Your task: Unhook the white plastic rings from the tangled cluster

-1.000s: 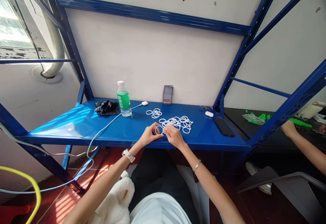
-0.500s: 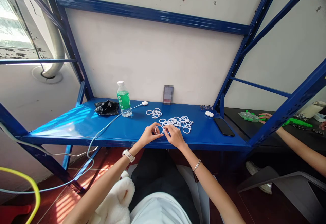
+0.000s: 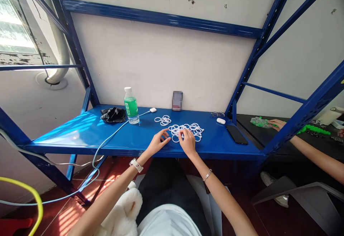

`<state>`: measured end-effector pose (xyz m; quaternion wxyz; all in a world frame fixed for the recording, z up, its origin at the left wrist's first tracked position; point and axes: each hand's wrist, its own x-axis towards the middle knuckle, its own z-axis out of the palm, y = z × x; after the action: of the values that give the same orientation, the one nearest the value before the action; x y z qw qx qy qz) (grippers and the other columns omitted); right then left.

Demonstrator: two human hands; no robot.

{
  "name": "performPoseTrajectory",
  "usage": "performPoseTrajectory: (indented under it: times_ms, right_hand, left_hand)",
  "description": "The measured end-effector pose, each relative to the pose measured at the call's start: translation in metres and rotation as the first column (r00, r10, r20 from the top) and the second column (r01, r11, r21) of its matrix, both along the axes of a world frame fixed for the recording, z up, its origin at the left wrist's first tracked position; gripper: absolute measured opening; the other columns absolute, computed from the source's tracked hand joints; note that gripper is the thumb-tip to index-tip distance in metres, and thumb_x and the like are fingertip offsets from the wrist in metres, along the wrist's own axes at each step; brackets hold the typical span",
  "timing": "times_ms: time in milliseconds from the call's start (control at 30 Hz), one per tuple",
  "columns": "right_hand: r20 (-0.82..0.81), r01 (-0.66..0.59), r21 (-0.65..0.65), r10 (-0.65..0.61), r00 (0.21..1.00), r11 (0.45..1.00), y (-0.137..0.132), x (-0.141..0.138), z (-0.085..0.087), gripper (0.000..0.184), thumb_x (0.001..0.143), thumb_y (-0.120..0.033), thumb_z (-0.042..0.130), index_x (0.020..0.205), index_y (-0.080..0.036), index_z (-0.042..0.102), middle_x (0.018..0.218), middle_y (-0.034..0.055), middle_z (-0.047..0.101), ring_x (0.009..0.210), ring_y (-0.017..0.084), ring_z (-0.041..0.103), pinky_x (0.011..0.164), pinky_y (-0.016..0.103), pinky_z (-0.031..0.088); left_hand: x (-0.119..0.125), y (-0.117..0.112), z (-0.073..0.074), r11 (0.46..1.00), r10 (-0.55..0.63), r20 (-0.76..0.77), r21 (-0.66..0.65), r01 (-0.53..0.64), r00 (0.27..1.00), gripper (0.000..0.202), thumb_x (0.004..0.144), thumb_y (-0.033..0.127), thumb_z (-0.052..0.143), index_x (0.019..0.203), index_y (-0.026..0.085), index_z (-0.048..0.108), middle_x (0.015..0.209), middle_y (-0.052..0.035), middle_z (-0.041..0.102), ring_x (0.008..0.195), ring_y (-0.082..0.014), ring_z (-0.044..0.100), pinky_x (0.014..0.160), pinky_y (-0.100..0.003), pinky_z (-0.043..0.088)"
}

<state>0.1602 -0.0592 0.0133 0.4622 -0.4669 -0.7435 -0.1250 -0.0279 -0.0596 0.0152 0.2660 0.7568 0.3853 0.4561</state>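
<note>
Indoor workroom, apparently a simple workshop. A blue metal rack (image 3: pixel 161 18) stands against a pitted wall (image 3: pixel 161 60); its shelf (image 3: pixel 131 139) serves as a bench, with loose white rings (image 3: pixel 196 128) near the front edge. Beyond the right edge, another person's arm (image 3: pixel 317 157) reaches over a black table (image 3: pixel 268 135) bearing small green parts (image 3: pixel 317 130). Past the left rear corner, an exposed pipe (image 3: pixel 60 44) runs beside a window (image 3: pixel 16 32) with peeling surrounds.

Wht wall (image 3: pixel 161 60) behind blue frame (image 3: pixel 161 19), part-sunlit red flr (image 3: pixel 70 208)
</note>
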Motion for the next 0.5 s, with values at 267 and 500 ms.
performPoseTrajectory:
  times_ms: [267, 500]
  right_hand:
    - [-0.022, 0.151, -0.042, -0.152, 0.988, 0.988, 0.004, 0.000, -0.002, 0.017, 0.093, -0.026, 0.043, 0.082, -0.019, 0.054, 0.086, 0.0071, 0.063, 0.087, 0.024, 0.055, 0.077, 0.036, 0.042]
    - [0.031, 0.077, -0.087, -0.075, 0.997, 0.993, 0.003, 0.000, 0.000, 0.015, 0.092, -0.023, 0.042, 0.088, -0.019, 0.056, 0.092, 0.0088, 0.062, 0.091, 0.024, 0.055, 0.077, 0.037, 0.044]
  left_hand:
    - [-0.004, 0.035, -0.011, 0.977, 0.150, -0.241, 0.186, -0.106, 0.959, 0.027, 0.089, 0.029, 0.047, 0.109, 0.019, 0.062, 0.110, -0.0110, 0.060, 0.104, -0.0258, 0.058, 0.079, -0.037, 0.054]
    - [0.007, 0.097, -0.003, 0.942, 0.313, -0.599, 0.296, -0.159, 0.737, 0.046, 0.088, 0.012, 0.041, 0.133, 0.019, 0.046, 0.143, -0.0127, 0.042, 0.136, -0.0310, 0.031, 0.101, -0.047, 0.040]
